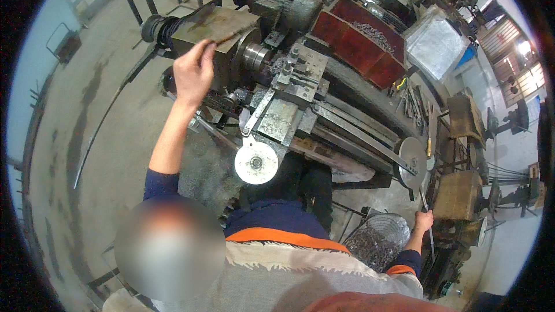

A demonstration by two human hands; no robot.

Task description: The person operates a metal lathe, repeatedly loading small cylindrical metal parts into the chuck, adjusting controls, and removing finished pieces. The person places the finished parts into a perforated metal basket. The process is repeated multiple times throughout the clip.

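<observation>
My left hand (194, 75) is raised at the headstock end of a small metal lathe (211, 26). Its fingers pinch a thin brown-handled stick (226, 38) that looks like a brush, its far end over the top of the headstock near the chuck (253, 56). Far to the right, my right hand (424, 220) is wrapped round a metal lever rod (426, 202). That rod runs up to a round metal disc (411, 159) at the lathe's right end. Between my hands sit the tool post (295, 75) and a pale round handwheel (256, 162).
Behind the bed stands a red metal box (358, 43) with small metal pieces, beside an electric motor (286, 4). Several hand tools (411, 104) lie right of the box. A mesh basket of metal bits (378, 240) is near my right forearm. A long thin rod (107, 115) slants at left.
</observation>
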